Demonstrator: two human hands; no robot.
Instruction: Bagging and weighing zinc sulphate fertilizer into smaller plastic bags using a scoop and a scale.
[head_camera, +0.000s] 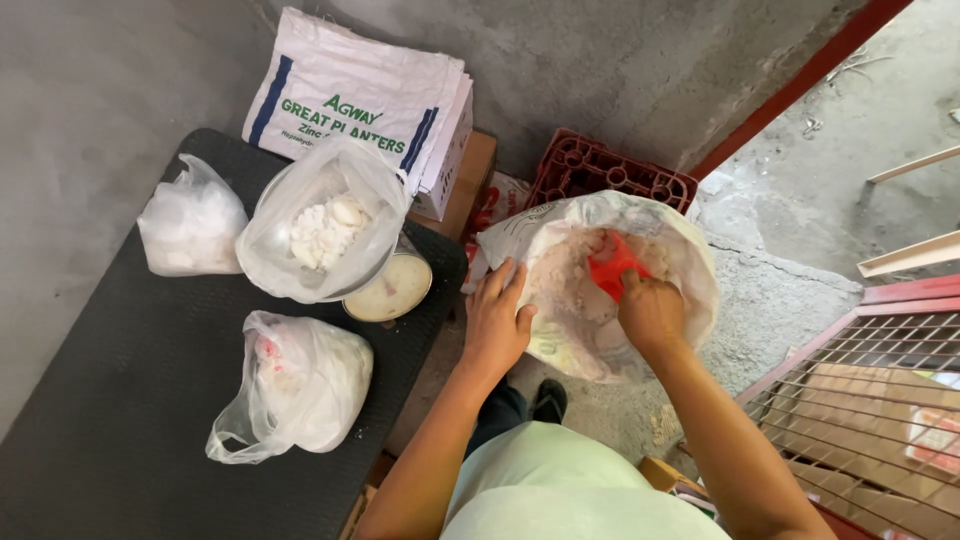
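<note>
A large white woven sack (680, 250) stands open on the floor, filled with pale powdery lumps. My right hand (650, 312) is inside it, shut on a red scoop (612, 268) that digs into the powder. My left hand (497, 322) holds the sack's near rim, fingers spread over the edge. On the dark table (120, 420) to the left, an open clear plastic bag (325, 220) holding white lumps sits on a round scale (390, 290).
Two tied white plastic bags (192, 220) (295, 385) lie on the table. Folded white sacks (360, 100) rest on a cardboard box by the concrete wall. A red crate (610, 172) stands behind the sack. A red metal grille (870, 380) is at the right.
</note>
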